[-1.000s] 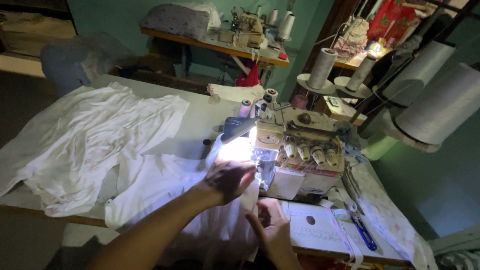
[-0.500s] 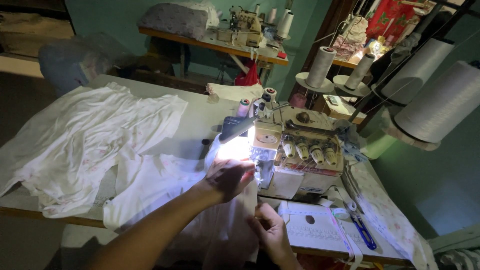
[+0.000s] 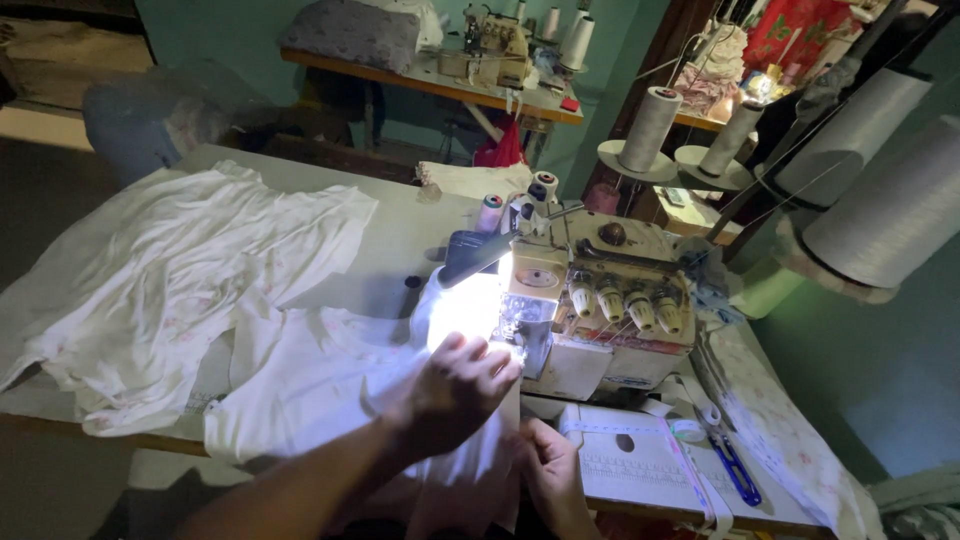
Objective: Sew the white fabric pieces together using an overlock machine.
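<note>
White patterned knit fabric is pressed flat by the left hand and pinched by the right hand, unchanged, beside the lit beige overlock machine.

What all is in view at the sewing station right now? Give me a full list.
White fabric: one piece, white, on the table under the left hand, lit at the needle.
Heap of white garments: one, white, left part of table.
Overlock sewing machine: one, cream, right of centre.
Machine lamp: one, dark, lit, above the fabric.
Thread cones: at least four large, white to grey, upper right.
Scissors: one pair, blue handles, table's right front.
Table: one, pale.
Second sewing machine: one, on the rear bench.
Left hand: flat on the fabric by the machine.
Right hand: at the table's front edge, on the fabric.
</note>
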